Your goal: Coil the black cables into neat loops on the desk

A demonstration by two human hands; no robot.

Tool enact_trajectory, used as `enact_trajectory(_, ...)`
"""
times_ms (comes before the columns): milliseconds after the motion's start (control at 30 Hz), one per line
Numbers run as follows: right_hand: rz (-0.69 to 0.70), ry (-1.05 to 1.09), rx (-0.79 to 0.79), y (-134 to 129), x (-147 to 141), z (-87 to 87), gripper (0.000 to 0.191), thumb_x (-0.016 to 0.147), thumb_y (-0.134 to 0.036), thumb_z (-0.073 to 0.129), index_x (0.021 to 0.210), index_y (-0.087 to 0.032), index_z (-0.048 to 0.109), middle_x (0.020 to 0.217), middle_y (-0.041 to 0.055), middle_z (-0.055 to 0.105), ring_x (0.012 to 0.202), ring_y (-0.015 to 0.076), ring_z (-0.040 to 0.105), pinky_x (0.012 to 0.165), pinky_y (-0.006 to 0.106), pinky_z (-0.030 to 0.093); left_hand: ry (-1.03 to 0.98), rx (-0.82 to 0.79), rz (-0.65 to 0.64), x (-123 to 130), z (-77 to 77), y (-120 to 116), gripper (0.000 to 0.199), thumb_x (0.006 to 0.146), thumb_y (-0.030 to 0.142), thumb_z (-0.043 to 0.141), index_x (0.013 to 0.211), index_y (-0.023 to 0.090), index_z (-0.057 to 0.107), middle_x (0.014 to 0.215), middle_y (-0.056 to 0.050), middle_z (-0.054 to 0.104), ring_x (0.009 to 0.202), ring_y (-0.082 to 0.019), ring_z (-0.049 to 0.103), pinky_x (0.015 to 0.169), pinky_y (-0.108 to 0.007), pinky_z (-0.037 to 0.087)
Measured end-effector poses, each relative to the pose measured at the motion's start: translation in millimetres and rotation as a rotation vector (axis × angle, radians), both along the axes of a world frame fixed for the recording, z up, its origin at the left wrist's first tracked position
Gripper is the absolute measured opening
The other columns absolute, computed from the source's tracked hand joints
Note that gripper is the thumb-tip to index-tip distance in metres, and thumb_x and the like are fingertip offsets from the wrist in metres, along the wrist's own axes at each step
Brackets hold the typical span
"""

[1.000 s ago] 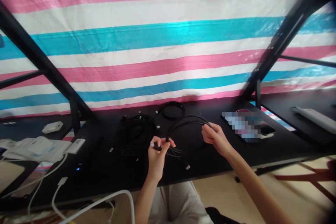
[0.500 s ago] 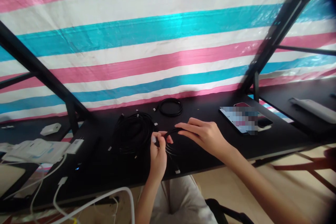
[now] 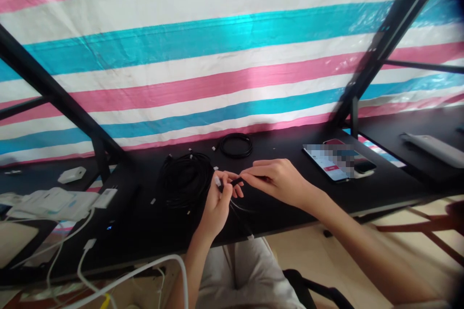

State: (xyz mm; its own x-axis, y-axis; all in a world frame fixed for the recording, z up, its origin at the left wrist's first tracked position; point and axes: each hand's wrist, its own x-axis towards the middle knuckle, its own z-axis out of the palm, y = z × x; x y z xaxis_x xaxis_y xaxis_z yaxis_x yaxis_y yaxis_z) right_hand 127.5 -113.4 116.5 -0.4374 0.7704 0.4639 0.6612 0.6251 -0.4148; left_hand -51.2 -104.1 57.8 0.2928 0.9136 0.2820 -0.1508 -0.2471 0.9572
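Observation:
A black cable (image 3: 237, 182) runs between my two hands above the front of the black table. My left hand (image 3: 217, 200) is closed around part of it, with a pale connector or tag showing by the fingers. My right hand (image 3: 279, 176) pinches the cable just to the right, fingertips close to the left hand's. Below them a length of it hangs toward the table edge, ending in a white-tipped connector (image 3: 250, 237). Left of my hands lies a large pile of black cables (image 3: 186, 178) with several pale ends. Behind sits one neatly coiled black cable (image 3: 235, 146).
At the right are a tablet-like device (image 3: 324, 164) with a lit screen and a dark phone (image 3: 364, 167). White chargers (image 3: 105, 198) and white packages (image 3: 54, 203) lie left. A white cable (image 3: 145, 275) arches in front. Black frame legs (image 3: 61, 96) stand before a striped sheet (image 3: 224, 72).
My right hand has moved slightly left and closed in on the left hand, its fingers now pinched on the cable. The loop below the hands looks smaller, and the view has shifted a little.

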Motion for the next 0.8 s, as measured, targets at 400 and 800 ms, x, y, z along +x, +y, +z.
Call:
enact_trajectory(400, -0.24, 0.477, -0.045, 14.3, 13.8, -15.8, 0.029, 0.087, -0.037, 0.054, 0.082, -0.015, 0.072, 0.075, 0.0049, 0.069, 0.068, 0.019, 0.062, 0.061, 0.027, 0.045, 0.08, -0.143, 0.09, -4.7, -54.1, 8.1, 0.041, 0.087, 0.042, 0.051, 0.118, 0.02, 0.037, 0.1, -0.006, 0.064, 0.092, -0.016, 0.061, 0.087, -0.034, 0.043)
enact_trajectory(800, -0.253, 0.569, -0.161, 15.6, 32.0, -19.3, 0.032, 0.085, -0.041, 0.055, 0.076, -0.014, 0.07, 0.061, 0.0018, 0.057, 0.056, 0.0126, 0.051, 0.049, 0.023, 0.037, 0.107, -0.249, 0.246, -8.7, -62.2, 5.8, 0.028, 0.083, 0.04, 0.057, 0.097, 0.016, 0.053, 0.085, -0.006, 0.069, 0.079, -0.019, 0.066, 0.074, -0.03, 0.049)
